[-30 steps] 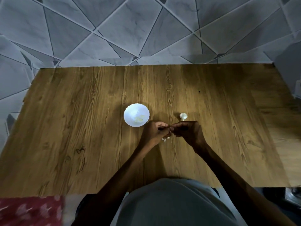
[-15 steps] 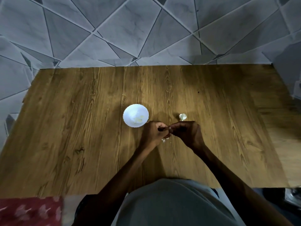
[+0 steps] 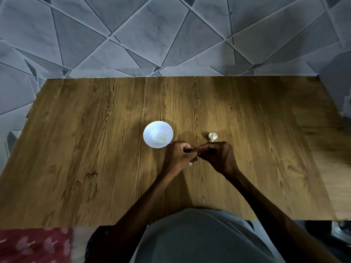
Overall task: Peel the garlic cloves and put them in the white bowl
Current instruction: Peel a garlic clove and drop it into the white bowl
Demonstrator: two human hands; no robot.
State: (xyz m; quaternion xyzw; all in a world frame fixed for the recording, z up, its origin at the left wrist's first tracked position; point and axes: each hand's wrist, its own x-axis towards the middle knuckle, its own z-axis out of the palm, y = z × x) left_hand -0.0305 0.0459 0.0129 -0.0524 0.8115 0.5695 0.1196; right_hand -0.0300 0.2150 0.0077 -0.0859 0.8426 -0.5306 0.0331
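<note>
Both hands meet at the middle of the table, fingers curled and tips pressed together: the left hand [image 3: 177, 156] and the right hand [image 3: 218, 155] pinch a garlic clove [image 3: 195, 149] between them, so small and covered that little of it shows. Just below the fingertips, pale peel scraps [image 3: 191, 164] lie on the wood. The white bowl [image 3: 158, 134] stands just beside the left knuckles, up and to the left, with a few yellowish peeled cloves [image 3: 161, 139] in it. An unpeeled garlic piece [image 3: 212, 136] sits right above the right hand, near the bowl but apart from it. Around these the wooden table [image 3: 91, 152] lies bare out to its left, right and far edges, where it meets grey marbled tiles [image 3: 133, 35]. Both forearms reach in from the near edge and angle inward over a grey shirt [image 3: 199, 242]. A red patterned cloth [image 3: 28, 243] shows at the lower left corner.
</note>
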